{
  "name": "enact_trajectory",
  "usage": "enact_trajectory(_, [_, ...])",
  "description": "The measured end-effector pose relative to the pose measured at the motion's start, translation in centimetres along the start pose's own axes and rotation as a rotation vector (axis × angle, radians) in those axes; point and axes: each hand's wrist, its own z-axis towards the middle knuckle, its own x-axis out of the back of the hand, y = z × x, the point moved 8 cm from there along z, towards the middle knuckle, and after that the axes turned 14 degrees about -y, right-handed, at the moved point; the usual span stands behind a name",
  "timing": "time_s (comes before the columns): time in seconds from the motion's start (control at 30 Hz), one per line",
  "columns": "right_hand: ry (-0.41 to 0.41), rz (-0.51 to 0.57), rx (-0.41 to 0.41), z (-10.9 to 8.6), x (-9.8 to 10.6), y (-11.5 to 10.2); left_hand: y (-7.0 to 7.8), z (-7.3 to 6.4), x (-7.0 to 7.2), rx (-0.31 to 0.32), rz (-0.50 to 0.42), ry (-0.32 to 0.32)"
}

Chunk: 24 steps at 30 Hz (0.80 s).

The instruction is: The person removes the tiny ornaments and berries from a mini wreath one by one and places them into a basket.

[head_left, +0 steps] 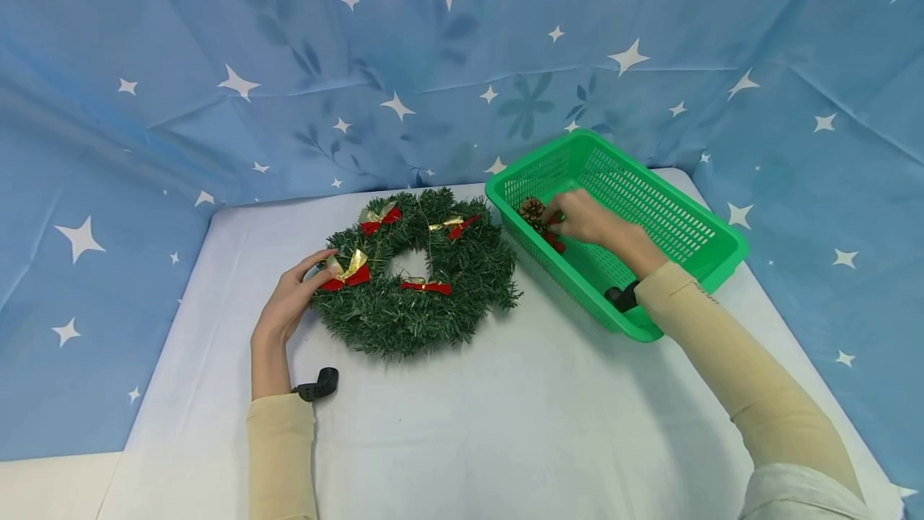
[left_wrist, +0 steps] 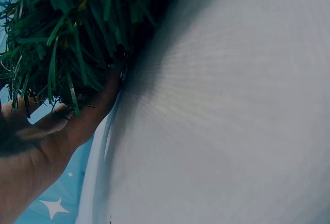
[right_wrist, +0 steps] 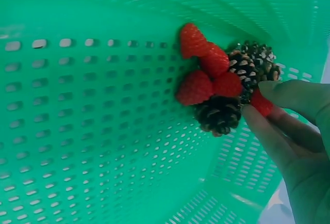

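A green wreath [head_left: 404, 323] lies on the table, with several red bows [head_left: 426, 287] tied with gold ribbon around its ring. My left hand [head_left: 285, 303] grips the wreath's left edge, thumb beside a bow; greenery hides some fingertips in the left wrist view. Inside a green basket [head_left: 664, 191], my right hand [head_left: 588, 219] pinches a red artificial berry [right_wrist: 261, 102] between thumb and fingers. Next to those fingers sit several brown pine cones [right_wrist: 219, 115] and more red berries [right_wrist: 195, 87], bunched in one end of the basket.
The perforated basket stands slanted at the table's back right, its walls rising around my right hand. White cloth [head_left: 462, 432] covers the table. Blue star-patterned fabric [head_left: 404, 46] hangs behind and at both sides. A black wrist camera [head_left: 318, 385] is on my left wrist.
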Motion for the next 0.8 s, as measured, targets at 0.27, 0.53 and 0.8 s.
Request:
enact_trajectory(0.27, [-0.01,-0.006,0.034,0.1,-0.8,-0.1,-0.1,-0.3,-0.1,0.006,0.002,0.002])
enact_trajectory(0.53, [0.018,-0.001,0.043,-0.2,-0.5,-0.4,-0.1,-0.9,-0.1,0.009,0.021,0.011])
enact_trajectory(0.8, [0.028,0.002,0.061,-0.7,0.5,-1.2,1.0,-1.0,0.3,0.017,0.14,0.007])
